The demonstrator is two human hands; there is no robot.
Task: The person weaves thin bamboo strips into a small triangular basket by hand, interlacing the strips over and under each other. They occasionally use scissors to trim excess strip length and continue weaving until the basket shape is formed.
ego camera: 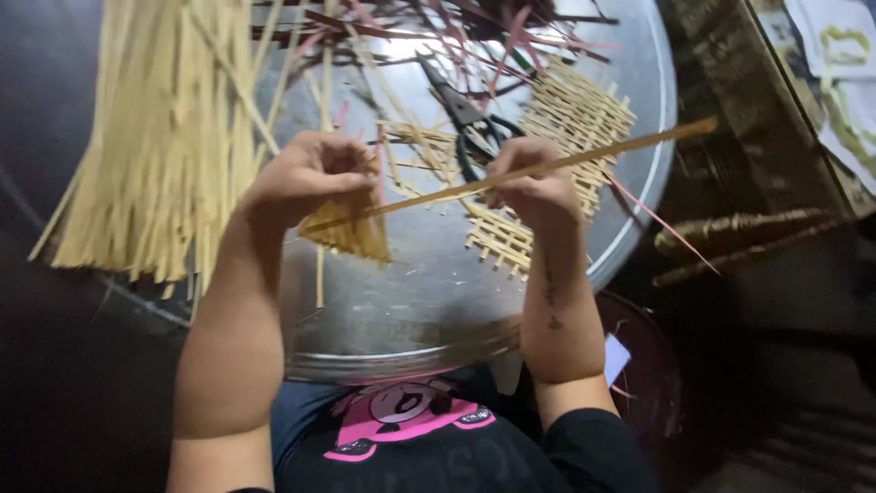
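My left hand (pixel 306 178) grips a small woven piece of pale bamboo strips (pixel 356 233) above a round metal tray (pixel 429 274). My right hand (pixel 534 187) pinches a long bamboo strip (pixel 620 149) that runs from the woven piece up to the right, past the tray's edge. A flat woven bamboo mat (pixel 570 123) lies on the tray just behind my right hand. Black scissors (pixel 465 119) lie on the tray between my hands, partly hidden by the right one.
A thick bundle of pale bamboo strips (pixel 169 128) hangs over the tray's left side. Dark red and pink strips (pixel 456 27) are piled at the tray's far edge. A dark round container (pixel 648 365) sits below right, and dry stalks (pixel 739 228) lie to the right.
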